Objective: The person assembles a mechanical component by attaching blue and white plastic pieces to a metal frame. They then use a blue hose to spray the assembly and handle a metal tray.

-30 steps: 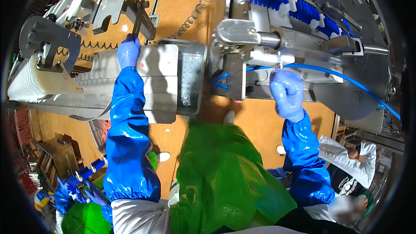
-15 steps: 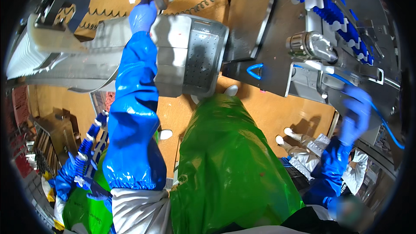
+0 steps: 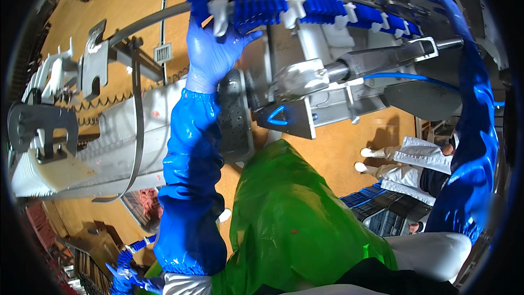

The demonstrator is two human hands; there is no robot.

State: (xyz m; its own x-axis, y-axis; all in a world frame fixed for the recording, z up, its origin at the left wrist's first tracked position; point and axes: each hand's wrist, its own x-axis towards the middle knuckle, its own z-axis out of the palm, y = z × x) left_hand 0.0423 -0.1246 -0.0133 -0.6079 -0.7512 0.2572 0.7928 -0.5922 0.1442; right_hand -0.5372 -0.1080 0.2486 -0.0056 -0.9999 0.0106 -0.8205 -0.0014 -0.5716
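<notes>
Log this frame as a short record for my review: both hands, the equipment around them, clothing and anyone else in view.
Left hand: gloved left hand, thumb spread, at the left end of the blue toothed strip; fingers partly hidden, grip unclear
Right hand: gloved right hand, reaching out at upper right; contact unclear
Strip: white pieces spaced along it
Below strip: steel arm, blue hose
Near left sleeve: perforated tub
Clothing: green apron, blue sleeves
Others: person in white trousers, right; another person's gloved hand, lower left
</notes>
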